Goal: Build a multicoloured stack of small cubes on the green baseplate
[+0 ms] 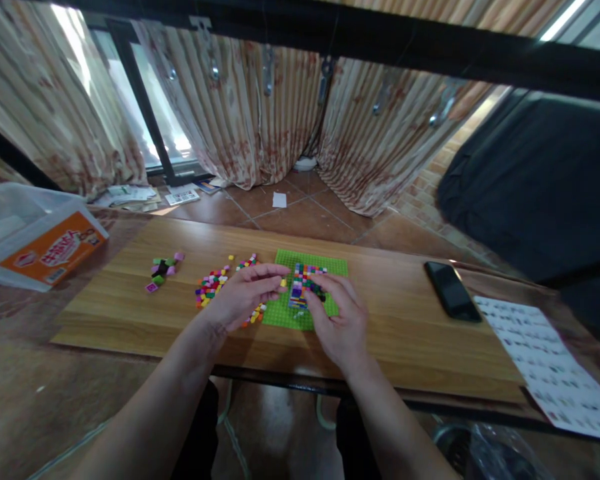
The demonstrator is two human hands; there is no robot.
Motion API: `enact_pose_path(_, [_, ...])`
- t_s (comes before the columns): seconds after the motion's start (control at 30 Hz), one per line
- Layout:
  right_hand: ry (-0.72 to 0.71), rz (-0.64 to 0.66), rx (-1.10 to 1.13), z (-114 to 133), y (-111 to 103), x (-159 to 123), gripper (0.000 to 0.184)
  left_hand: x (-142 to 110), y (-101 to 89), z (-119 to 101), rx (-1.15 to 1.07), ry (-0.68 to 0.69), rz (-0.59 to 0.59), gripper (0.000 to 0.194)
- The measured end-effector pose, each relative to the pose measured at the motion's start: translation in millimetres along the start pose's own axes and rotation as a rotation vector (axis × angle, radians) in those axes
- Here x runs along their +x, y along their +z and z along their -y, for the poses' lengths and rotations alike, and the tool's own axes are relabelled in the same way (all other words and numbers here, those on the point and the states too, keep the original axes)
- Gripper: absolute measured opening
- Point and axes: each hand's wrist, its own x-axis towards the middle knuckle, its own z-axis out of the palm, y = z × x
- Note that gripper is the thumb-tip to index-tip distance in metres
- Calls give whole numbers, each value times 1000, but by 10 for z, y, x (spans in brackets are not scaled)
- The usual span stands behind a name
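Observation:
Between the thumb and fingers of my left hand [253, 290] is a small yellow brick [283, 283], held just above the left part of a green baseplate [280, 320]. A block of many-coloured bricks [299, 283] stands on the baseplate. My right hand [341, 313] reaches over the right side of that block, its thumb and fingers curled at it; the fingertips partly hide the bricks, and whether they pinch a piece is unclear. Left of the baseplate lies a pile of small loose bricks [211, 285], partly behind my left hand.
Larger pink, green and black bricks [163, 268] lie at the table's left. A clear plastic bin [40, 233] with an orange label stands beyond them. On the right are a black phone [451, 291] and a printed sheet [550, 360]. The wooden tabletop [400, 333] runs beneath.

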Motion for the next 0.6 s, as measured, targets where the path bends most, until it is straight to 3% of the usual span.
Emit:
enact_pose_path(0.4, [-95, 47, -52, 40, 118, -6, 12, 0, 140, 100, -101, 45, 112, 24])
enact_pose_path(0.6, [68, -21, 40, 18, 88, -13, 12, 20, 119, 102, -124, 134, 111, 28])
